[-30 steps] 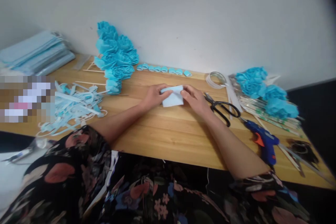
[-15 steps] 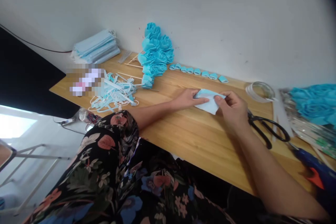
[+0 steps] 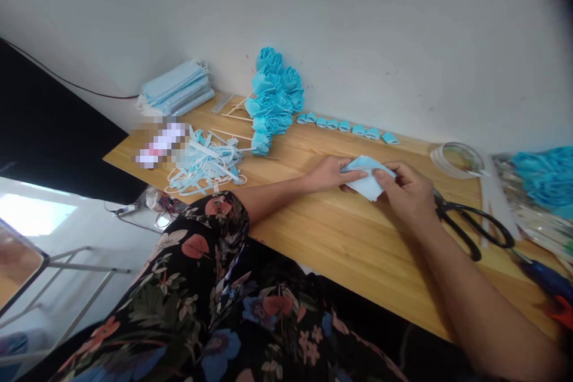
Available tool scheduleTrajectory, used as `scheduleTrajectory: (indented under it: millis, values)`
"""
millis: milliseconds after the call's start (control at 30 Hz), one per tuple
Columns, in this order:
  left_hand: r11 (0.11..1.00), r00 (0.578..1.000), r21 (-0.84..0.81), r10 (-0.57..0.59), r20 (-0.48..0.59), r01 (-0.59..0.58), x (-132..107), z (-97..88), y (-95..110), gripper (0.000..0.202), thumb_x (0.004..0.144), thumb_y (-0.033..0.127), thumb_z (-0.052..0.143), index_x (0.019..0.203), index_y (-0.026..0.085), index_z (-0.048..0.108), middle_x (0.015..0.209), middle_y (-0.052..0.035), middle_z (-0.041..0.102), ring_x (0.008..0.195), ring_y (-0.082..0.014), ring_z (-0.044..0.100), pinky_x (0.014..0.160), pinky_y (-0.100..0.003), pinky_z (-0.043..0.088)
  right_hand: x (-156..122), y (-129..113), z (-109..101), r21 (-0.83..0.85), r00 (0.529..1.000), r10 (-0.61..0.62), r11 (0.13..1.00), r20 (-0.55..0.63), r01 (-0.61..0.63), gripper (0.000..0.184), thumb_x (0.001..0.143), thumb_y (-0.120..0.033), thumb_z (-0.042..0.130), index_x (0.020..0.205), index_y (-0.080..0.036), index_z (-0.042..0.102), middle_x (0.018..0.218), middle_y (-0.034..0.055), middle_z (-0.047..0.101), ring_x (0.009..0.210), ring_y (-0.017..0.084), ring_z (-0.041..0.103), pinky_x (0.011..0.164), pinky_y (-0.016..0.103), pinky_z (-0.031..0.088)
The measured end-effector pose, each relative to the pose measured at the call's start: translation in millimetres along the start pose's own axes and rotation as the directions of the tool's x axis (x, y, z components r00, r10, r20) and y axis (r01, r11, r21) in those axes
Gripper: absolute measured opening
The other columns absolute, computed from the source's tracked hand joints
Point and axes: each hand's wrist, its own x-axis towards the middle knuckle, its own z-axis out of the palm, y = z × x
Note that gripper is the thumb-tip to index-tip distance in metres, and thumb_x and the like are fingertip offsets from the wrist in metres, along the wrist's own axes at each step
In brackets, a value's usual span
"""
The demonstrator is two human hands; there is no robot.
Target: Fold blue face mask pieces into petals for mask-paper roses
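Note:
Between my two hands is a piece of pale blue mask fabric point(image 3: 367, 184), in several layers with pointed corners. My left hand point(image 3: 330, 174) grips its left side, the thumb lying across the front face. My right hand point(image 3: 408, 188) pinches the right side between thumb and fingers. The fabric is held just above the wooden table point(image 3: 313, 233). Close to my right wrist lie black-handled scissors point(image 3: 474, 221), their blades partly hidden behind the hand. Behind the fabric, a row of small blue rolled pieces point(image 3: 344, 126) runs along the wall.
Blue fabric flowers on sticks point(image 3: 275, 98) lie at the back. Left of them are a heap of cut mask strips point(image 3: 208, 161) and a stack of face masks point(image 3: 174, 86). To the right are a tape roll point(image 3: 457, 160), more blue flowers point(image 3: 548, 176) and a blue glue gun point(image 3: 548, 277).
The view has shifted, so everything sits farther right and slightly lower. The fabric in my hands has turned and now shows more layered, pointed corners. Both hands keep their hold.

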Motion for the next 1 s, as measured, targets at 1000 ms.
scheduleTrajectory:
  millis: [1000]
  values:
    - [0.987, 0.977, -0.057, 0.141, -0.160, -0.152, -1.7, -3.9, -8.2, 0.041, 0.074, 0.056, 0.077, 0.075, 0.017, 0.063, 0.065, 0.0031, 0.055, 0.062, -0.0102, 0.048, 0.059, -0.023, 0.038, -0.4, -11.1, -0.9, 0.101, 0.989, -0.015, 0.995, 0.146, 0.000, 0.030, 0.079, -0.047, 0.071, 0.088, -0.019, 0.068, 0.076, 0.0000, 0.066, 0.066, 0.014, 0.053, 0.065, 0.027, 0.039]
